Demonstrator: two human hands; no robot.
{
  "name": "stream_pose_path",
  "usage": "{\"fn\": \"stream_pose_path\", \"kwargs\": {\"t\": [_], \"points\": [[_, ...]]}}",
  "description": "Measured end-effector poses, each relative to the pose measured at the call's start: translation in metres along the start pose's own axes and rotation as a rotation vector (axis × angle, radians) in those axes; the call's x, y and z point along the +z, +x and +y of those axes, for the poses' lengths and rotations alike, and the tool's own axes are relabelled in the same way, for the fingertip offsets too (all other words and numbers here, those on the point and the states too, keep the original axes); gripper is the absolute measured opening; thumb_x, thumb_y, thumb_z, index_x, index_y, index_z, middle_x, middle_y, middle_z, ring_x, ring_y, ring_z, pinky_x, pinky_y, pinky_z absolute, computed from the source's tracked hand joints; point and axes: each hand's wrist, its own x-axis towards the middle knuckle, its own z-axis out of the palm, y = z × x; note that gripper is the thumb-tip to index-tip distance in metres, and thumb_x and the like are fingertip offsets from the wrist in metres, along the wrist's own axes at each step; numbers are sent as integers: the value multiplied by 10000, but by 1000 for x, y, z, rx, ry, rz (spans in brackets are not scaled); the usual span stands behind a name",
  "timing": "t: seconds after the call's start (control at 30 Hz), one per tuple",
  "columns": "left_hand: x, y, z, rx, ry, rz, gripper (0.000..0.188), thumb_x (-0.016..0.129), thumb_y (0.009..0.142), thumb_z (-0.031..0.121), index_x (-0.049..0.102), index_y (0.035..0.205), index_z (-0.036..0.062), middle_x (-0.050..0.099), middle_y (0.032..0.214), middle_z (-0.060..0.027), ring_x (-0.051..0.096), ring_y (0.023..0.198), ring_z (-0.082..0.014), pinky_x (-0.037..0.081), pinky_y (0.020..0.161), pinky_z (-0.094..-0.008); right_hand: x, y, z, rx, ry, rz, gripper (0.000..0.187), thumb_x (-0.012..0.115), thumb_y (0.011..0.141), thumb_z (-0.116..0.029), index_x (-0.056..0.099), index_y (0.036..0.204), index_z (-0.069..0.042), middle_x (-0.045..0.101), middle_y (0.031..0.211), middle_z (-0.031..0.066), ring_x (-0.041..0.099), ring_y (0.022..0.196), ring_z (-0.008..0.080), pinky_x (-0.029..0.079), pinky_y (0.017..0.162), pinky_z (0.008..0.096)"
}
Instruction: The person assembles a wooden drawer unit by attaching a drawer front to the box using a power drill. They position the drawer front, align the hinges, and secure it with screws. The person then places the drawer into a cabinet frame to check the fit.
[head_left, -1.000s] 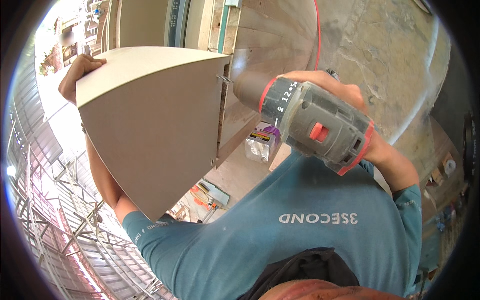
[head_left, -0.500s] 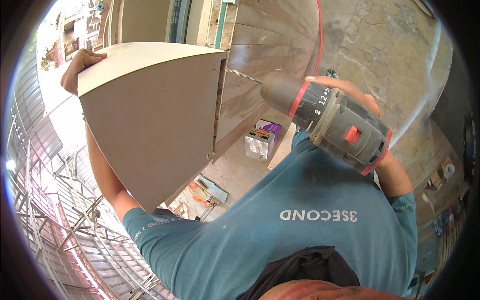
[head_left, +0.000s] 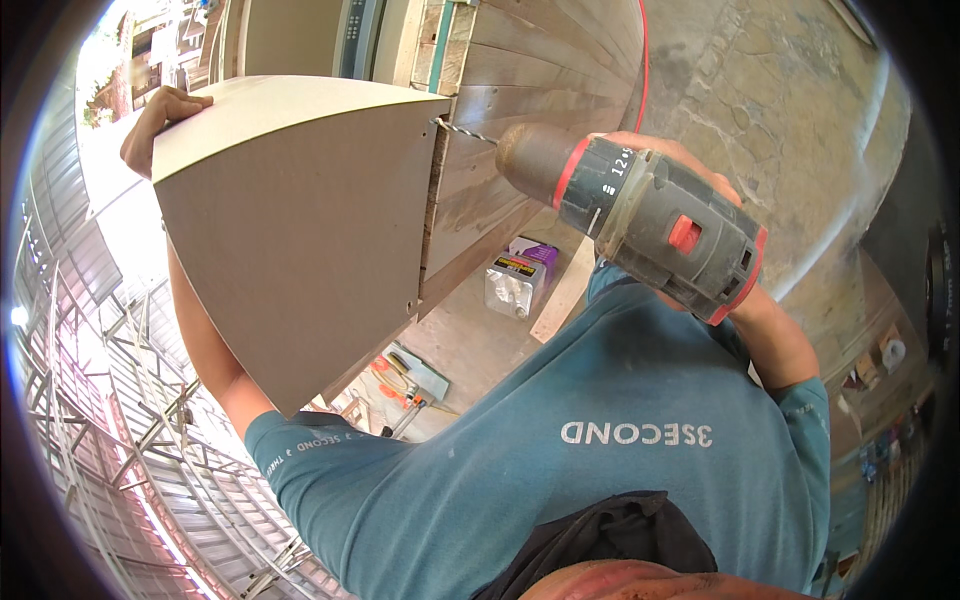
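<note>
A grey-and-black cordless drill [head_left: 660, 225] with red trim lies across the right of the view, held in my right hand [head_left: 690, 162], whose grip is mostly hidden behind the drill body. Its twist drill bit [head_left: 468, 132] points left, the tip at the upper right edge of a curved board [head_left: 300, 210]. I cannot tell whether the tip is in the wood. This board has a grey-brown flat face, a pale curved top edge and small holes near its right side. My left hand [head_left: 162, 125] is closed over its far left corner, fingers curled on the pale edge.
A wooden plank surface [head_left: 510, 70] stands behind the board's right edge. Below are a metal can [head_left: 515, 285] beside a purple one and some tools [head_left: 410, 385] on the floor. A red hose [head_left: 645, 60] runs along the concrete floor. Metal roof framing [head_left: 140, 440] shows at left.
The drill in my right hand has moved left and slightly up, bringing its bit tip from just off the board to its edge. The board has shifted slightly left and up in view.
</note>
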Motion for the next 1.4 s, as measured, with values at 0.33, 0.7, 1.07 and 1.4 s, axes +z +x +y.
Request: {"fn": "stream_pose_path", "kwargs": {"t": [0.33,0.7,1.07,1.4], "points": [[-4,-1,-14,33,-45,-21,490,756,783,402,568,664,-34,565,567,-99,572,522,-152,501,525,-253,1,1,1,43,36,9,680,796,719,-305,588,1298,-14,643,1256,123,656,1092,217,522,955,356],[0,-1,-10,50,-28,-15,408,762,758,305,575,666,-46,559,578,-87,589,537,-152,495,531,-247,1,9,-9,74,-27,-5,612,807,708,-199,616,1260,-16,655,1246,105,679,1060,196,543,940,336],[-1,-3,-17,6,-70,-27,365,760,742,243,580,676,-68,529,582,-88,561,544,-159,503,561,-262,-9,23,-20,63,-93,-34,566,795,689,-171,633,1201,9,699,1142,108,722,954,212,566,861,324],[-2,-4,-15,-21,-83,-24,395,765,721,272,583,676,-75,529,587,-95,559,547,-161,509,562,-265,-13,25,-22,49,-155,-67,557,790,683,-181,642,1184,14,704,1117,115,722,935,209,574,851,322]]}}
